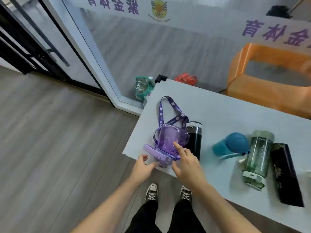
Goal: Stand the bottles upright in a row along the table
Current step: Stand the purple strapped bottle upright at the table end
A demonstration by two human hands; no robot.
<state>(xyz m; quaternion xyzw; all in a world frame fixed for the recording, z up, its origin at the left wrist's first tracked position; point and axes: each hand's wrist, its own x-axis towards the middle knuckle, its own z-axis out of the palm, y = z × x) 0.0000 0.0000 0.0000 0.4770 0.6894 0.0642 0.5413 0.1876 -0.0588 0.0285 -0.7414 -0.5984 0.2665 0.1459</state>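
Observation:
Five bottles lie on their sides on the white table [218,111]. A purple see-through bottle [170,138] with a purple strap lies at the table's left corner, its lid toward me. My left hand [143,167] hovers open at the lid, fingertips close to it. My right hand [186,160] is open, its index finger touching the purple body. Right beside it lies a black flask [193,140]. Further right lie a blue bottle [230,145], a green see-through bottle [257,158] and a dark patterned flask [286,174].
The table's near corner and front edge are right in front of me, my shoes below. An orange plastic chair [269,68] stands behind the table. Green [143,86] and red [185,79] bags sit on the floor beyond the far corner, by a glass partition.

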